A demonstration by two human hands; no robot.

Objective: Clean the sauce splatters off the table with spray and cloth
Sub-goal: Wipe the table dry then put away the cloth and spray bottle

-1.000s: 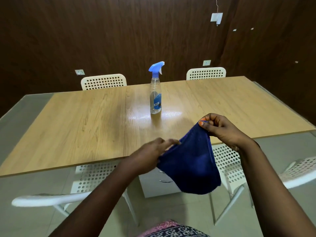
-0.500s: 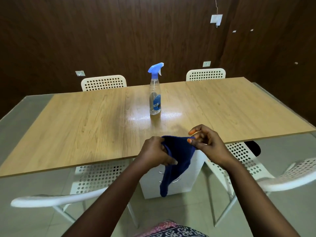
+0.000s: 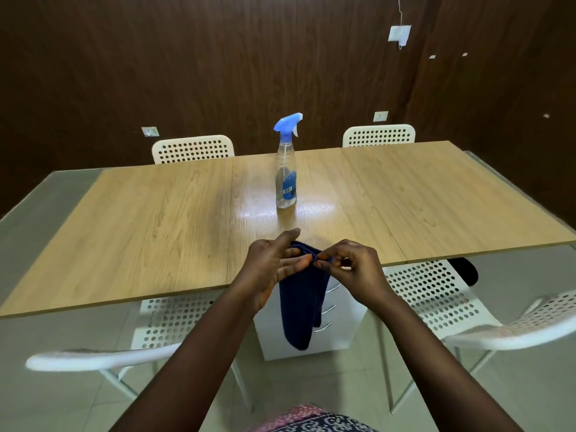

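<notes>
A dark blue cloth [image 3: 300, 307] hangs folded in front of the near edge of the wooden table [image 3: 156, 219]. My left hand [image 3: 274, 266] pinches its top fold from the left, and my right hand [image 3: 352, 269] pinches the same top edge from the right; the two hands almost touch. A clear spray bottle [image 3: 285, 176] with a blue trigger head stands upright at the middle of the table, beyond my hands. A shiny patch lies on the wood around the bottle's base. I see no sauce marks on the tabletop.
White perforated chairs stand at the near side, left [image 3: 103, 357] and right [image 3: 436, 294], and two more at the far side [image 3: 193, 149]. A white drawer unit [image 3: 336, 335] sits under the table. A dark wood wall is behind.
The cloth was spread wide between my hands a second ago. My hands have come together, and the cloth now hangs folded narrow and long.
</notes>
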